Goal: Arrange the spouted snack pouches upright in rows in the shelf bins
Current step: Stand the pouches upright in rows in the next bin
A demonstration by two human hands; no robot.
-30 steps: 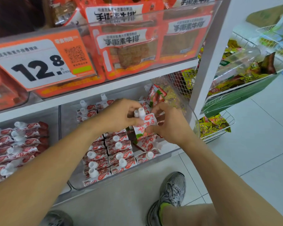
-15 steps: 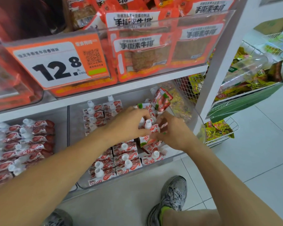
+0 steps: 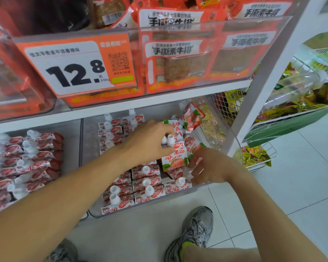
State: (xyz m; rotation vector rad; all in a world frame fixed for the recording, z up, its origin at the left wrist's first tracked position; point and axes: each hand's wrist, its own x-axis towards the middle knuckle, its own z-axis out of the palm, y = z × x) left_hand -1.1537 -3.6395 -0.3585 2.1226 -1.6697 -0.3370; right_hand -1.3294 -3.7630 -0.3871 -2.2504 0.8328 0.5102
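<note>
Head view: we held a pouch (image 3: 175, 156) upright over the clear bin (image 3: 235, 146), our left hand (image 3: 150, 142) pinching its spout, our right hand (image 3: 206, 167) gripping its lower edge. Our fingers hid the neighbouring pouches (image 3: 146, 178) behind.

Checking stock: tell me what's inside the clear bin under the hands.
The clear bin holds spouted pouches standing in rows, loose ones at back. Left hand and right hand cover the middle.
</note>
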